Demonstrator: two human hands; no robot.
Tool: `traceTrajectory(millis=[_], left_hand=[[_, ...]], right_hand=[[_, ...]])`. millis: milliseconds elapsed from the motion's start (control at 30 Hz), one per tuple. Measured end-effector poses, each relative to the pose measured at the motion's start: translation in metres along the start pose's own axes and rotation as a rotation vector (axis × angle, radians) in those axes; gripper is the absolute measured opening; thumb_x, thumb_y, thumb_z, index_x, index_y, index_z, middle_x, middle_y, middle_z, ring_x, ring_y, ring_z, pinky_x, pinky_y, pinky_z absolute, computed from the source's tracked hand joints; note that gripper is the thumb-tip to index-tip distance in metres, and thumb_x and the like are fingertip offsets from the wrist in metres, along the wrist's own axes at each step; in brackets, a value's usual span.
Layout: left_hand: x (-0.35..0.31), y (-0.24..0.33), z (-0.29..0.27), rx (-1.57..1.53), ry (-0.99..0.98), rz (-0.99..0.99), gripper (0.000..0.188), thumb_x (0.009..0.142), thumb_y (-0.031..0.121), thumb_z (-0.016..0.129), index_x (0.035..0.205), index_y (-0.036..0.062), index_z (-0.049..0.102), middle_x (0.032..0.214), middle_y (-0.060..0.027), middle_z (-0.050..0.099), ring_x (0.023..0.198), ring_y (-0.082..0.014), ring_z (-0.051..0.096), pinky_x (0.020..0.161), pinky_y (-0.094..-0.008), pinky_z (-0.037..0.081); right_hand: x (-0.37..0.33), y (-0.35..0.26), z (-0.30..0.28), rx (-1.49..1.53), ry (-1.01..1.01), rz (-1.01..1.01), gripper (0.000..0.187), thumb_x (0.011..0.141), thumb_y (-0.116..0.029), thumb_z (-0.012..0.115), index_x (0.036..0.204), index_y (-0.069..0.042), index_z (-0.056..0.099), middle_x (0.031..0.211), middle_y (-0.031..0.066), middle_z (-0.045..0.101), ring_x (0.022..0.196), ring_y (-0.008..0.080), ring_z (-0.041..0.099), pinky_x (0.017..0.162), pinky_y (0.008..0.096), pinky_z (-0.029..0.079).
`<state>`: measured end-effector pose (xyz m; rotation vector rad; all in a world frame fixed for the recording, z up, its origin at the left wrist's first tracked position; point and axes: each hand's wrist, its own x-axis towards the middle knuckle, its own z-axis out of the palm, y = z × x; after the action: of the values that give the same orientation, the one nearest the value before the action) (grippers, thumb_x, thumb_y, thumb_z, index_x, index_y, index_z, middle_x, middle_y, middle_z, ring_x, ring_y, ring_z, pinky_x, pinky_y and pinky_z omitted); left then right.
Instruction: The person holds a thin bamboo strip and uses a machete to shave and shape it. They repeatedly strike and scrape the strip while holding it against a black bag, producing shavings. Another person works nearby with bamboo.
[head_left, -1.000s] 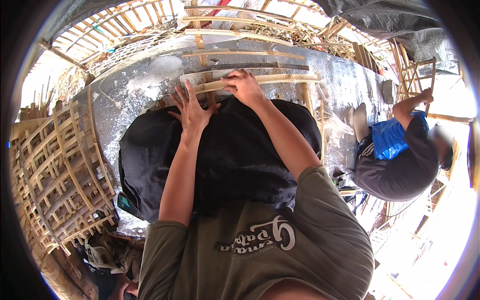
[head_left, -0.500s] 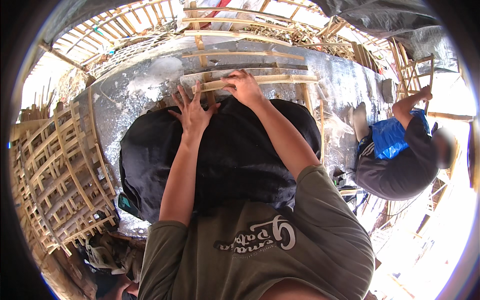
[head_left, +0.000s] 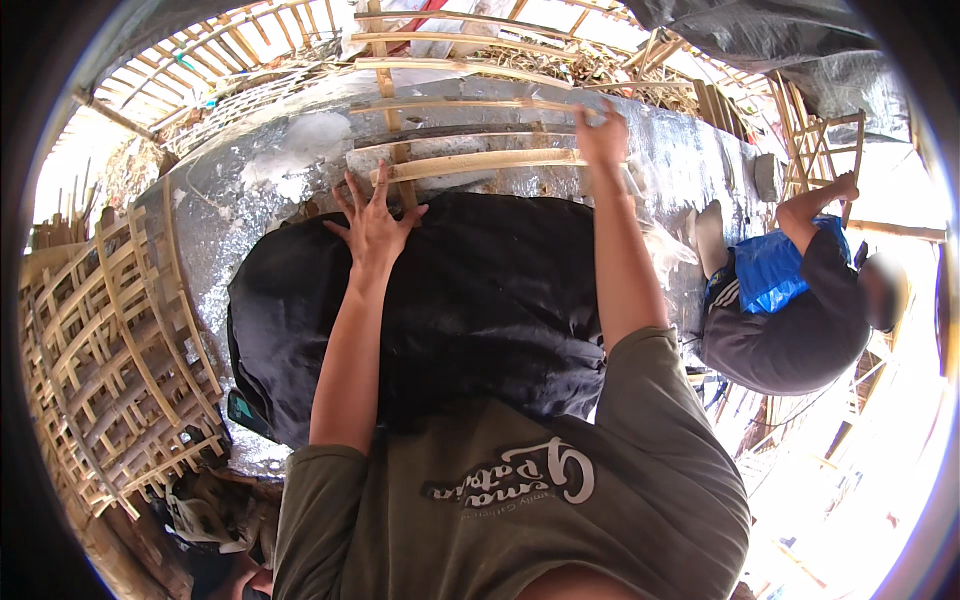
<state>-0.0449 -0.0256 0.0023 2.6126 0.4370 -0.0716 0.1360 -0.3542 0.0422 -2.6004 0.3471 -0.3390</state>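
Head view: past the black cloth point(head_left: 480, 290), the left hand point(head_left: 375, 230) spreads its fingers apart by the near bamboo strip point(head_left: 490, 161). On the right, the right hand's point(head_left: 602, 142) grip is hard to tell. More strips point(head_left: 450, 104) already cross a long stick point(head_left: 383, 82); what's left doesn't show.

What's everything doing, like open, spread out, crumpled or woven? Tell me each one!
Nearest bamboo slat: lying crosswise
Left hand: open, fingers spread, at the slat's left end
Right hand: near the slat's right end, fingers partly bent; grip unclear
Black cloth: draped, wrinkled
Bamboo lattice panel: woven, with gaps
Blue plastic sheet: crumpled
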Motion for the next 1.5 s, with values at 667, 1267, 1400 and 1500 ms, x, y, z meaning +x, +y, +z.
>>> traceTrajectory(millis=[667, 1267, 1400, 1500], left_hand=[[-0.001, 0.008, -0.008, -0.087, -0.04, -0.033, 0.119, 0.075, 0.053, 0.084, 0.163, 0.035, 0.006, 0.166, -0.0261, 0.01, 0.152, -0.0517, 0.005, 0.108, -0.0834, 0.01], [-0.001, 0.009, -0.013, -0.165, -0.079, -0.125, 0.139, 0.071, 0.053, 0.087, 0.161, 0.0144, -0.013, 0.167, -0.0241, 0.008, 0.153, -0.0472, 0.007, 0.112, -0.0801, 0.007], [-0.002, 0.008, -0.015, -0.179, -0.053, -0.128, 0.142, 0.07, 0.051, 0.088, 0.16, 0.0099, -0.013, 0.167, -0.024, 0.007, 0.153, -0.0488, 0.007, 0.111, -0.0801, 0.008], [-0.002, 0.01, -0.015, -0.217, -0.016, -0.123, 0.144, 0.069, 0.05, 0.09, 0.159, 0.006, -0.014, 0.167, -0.0232, 0.004, 0.152, -0.0504, 0.005, 0.111, -0.0807, 0.008]], right_hand=[[0.001, 0.125, 0.02, 1.324, -0.316, 1.13, 0.011, 0.103, -0.017, 0.059, 0.112, -0.011, 0.061, 0.107, 0.0046, 0.059, 0.112, 0.0263, 0.063, 0.104, 0.0587, 0.05], [0.102, -0.014, -0.22, 1.34, 0.01, -0.161, 0.032, 0.103, -0.028, 0.059, 0.127, -0.008, 0.053, 0.115, 0.0166, 0.065, 0.105, 0.0285, 0.065, 0.09, 0.0486, 0.057], [0.061, -0.071, -0.145, 0.681, -0.268, -0.365, 0.036, 0.092, -0.043, 0.074, 0.109, -0.011, 0.076, 0.09, 0.0036, 0.073, 0.079, 0.0101, 0.068, 0.065, 0.0277, 0.055], [-0.001, -0.086, -0.052, 0.283, -0.628, -0.299, 0.038, 0.091, -0.039, 0.076, 0.119, -0.014, 0.075, 0.109, 0.0055, 0.076, 0.091, 0.0127, 0.069, 0.081, 0.0299, 0.057]])
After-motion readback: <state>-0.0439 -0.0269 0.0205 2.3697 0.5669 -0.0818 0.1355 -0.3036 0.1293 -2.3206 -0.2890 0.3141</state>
